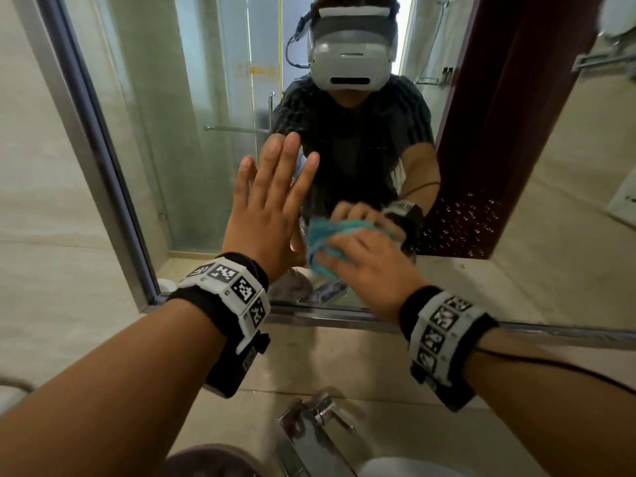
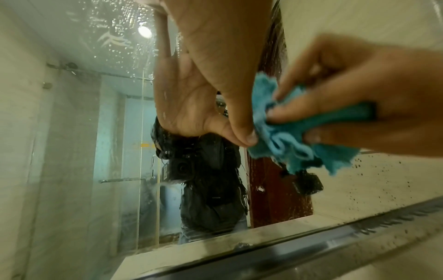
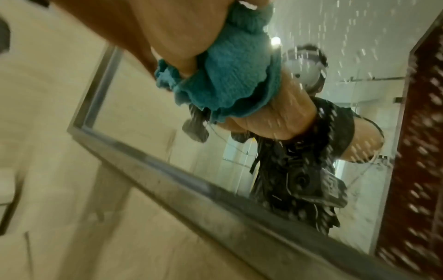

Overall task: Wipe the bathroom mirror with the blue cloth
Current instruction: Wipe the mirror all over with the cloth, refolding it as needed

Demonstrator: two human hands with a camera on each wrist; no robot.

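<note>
Right hand (image 1: 364,259) grips crumpled blue cloth (image 1: 327,241) against droplet-speckled, metal-framed bathroom mirror (image 1: 481,222) | left hand (image 1: 272,201) flat, fingers straight, on glass | chrome tap (image 1: 320,425) below

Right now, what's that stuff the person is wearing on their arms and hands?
The hands are bare, no gloves. Each wrist wears a black fabric band carrying a white plastic cuff: the left cuff and the right cuff both show square black-and-white code markers. A black box hangs under the left wrist, and a thin dark cable runs along the right forearm.
</note>
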